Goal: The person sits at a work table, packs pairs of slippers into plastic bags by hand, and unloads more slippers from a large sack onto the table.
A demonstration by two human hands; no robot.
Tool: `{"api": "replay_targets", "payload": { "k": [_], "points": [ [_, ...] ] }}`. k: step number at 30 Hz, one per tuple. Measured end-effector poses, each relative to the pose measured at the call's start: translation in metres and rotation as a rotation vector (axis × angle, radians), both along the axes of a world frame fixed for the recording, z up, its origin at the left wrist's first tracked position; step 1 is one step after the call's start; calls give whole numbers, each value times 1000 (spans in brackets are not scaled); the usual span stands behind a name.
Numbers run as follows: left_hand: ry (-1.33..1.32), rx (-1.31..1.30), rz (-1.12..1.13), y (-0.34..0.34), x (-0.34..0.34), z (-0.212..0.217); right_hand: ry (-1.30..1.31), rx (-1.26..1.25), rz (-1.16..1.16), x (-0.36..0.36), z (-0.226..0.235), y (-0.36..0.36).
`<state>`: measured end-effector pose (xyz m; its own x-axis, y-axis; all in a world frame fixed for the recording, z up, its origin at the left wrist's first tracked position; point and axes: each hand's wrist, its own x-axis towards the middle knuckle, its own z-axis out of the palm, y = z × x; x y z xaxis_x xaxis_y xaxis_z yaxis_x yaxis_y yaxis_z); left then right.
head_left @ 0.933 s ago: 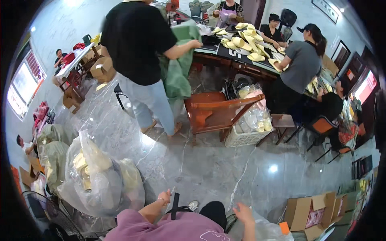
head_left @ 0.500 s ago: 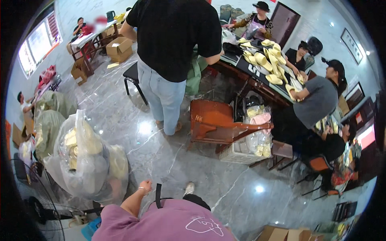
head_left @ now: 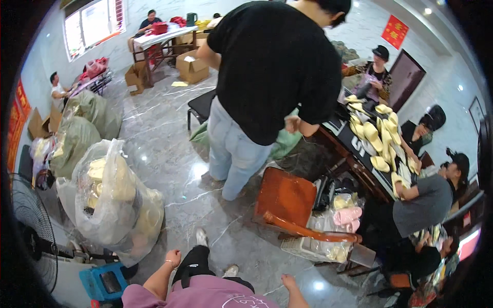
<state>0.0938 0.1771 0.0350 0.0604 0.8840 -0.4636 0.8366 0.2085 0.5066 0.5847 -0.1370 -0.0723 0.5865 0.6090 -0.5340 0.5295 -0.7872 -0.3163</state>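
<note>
My left hand (head_left: 173, 258) hangs by my side in a loose fist above the floor, with nothing showing in it. My right hand (head_left: 288, 281) is also loosely curled, out to the other side of my body, and no object shows there either. Nearest to the left hand stands a large clear plastic bag (head_left: 110, 200) full of pale yellow slippers, apart from the fingers. Ahead of the right hand are a brown wooden chair (head_left: 285, 197) and a white basket (head_left: 303, 249) of bagged slippers, neither touched.
A person in black (head_left: 277, 72) stands ahead, beside a long table (head_left: 354, 169) piled with yellow slippers (head_left: 377, 136), where other people work. A fan (head_left: 33, 231) and a blue case (head_left: 102, 282) are at the left. Green sacks (head_left: 77, 138) and cardboard boxes (head_left: 192, 66) stand farther off.
My view has turned left and both my feet now show. My right hand has come into view. The person in black has turned toward the table.
</note>
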Motion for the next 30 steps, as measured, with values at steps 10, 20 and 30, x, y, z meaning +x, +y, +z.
{"api": "replay_targets", "payload": {
  "k": [10, 20, 30],
  "points": [
    [1, -159, 245, 189, -61, -37, 494, -77, -191, -110, 50, 223],
    [-405, -162, 290, 442, -110, -25, 53, -76, 600, -144, 38, 497],
    [-968, -229, 635, 841, -69, 29, 1194, 632, 831, -393, 359, 908]
  ]
}}
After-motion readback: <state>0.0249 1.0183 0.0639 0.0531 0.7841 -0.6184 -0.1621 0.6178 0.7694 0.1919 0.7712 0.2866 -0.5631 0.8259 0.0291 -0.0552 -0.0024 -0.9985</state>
